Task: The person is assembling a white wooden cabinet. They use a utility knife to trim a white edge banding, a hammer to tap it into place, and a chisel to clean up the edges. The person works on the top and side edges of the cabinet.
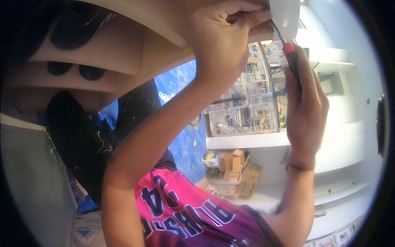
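My right hand (306, 109) is wrapped round the red and black handle of a screwdriver (290, 50). Its thin metal shaft slants up and to the left, toward the fingertips of my left hand (220, 45). Those fingers are pinched together at the edge of a pale rounded panel (288, 18); what they grip, if anything, is hidden. A thin pale wire-like loop (273, 35) shows beside the shaft. Above my left forearm runs a wooden cabinet frame (127, 51) with curved shelf edges.
Behind my arms is a panel covered with newspaper (242, 117), beside a blue sheet (175, 82). Cardboard boxes (231, 161) stand below it. White shelving (339, 156) fills the right side. A grey panel (35, 164) and dark cloth (76, 140) are at left.
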Available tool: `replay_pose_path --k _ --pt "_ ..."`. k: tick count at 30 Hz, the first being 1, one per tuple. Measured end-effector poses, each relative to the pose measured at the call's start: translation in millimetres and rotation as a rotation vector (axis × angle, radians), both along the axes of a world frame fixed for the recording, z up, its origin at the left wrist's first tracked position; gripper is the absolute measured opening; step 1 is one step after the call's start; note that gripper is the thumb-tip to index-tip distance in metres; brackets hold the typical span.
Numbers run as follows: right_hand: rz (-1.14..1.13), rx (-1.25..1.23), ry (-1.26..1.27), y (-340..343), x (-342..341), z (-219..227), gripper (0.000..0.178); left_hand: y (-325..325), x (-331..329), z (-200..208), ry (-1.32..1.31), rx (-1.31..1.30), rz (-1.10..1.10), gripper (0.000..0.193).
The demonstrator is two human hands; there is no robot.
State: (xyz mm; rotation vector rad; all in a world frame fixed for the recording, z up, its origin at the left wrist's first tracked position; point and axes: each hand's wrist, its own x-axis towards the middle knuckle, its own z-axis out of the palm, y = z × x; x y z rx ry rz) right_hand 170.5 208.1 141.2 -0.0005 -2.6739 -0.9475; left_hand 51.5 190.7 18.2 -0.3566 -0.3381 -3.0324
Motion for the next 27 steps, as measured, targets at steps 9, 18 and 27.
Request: replay_pose_path --k 9,18,27 --pt "0.027 -0.019 -0.003 7 -2 0 0.038 6 0 1 -0.015 0.046 0.011 0.016" --pt "0.026 0.06 0.026 0 6 -2 0.039 23 5 -5 -0.018 0.166 -0.018 0.011" --pt "0.076 0.049 0.028 11 7 -1 0.041 26 3 -1 -0.031 0.116 0.162 0.007"
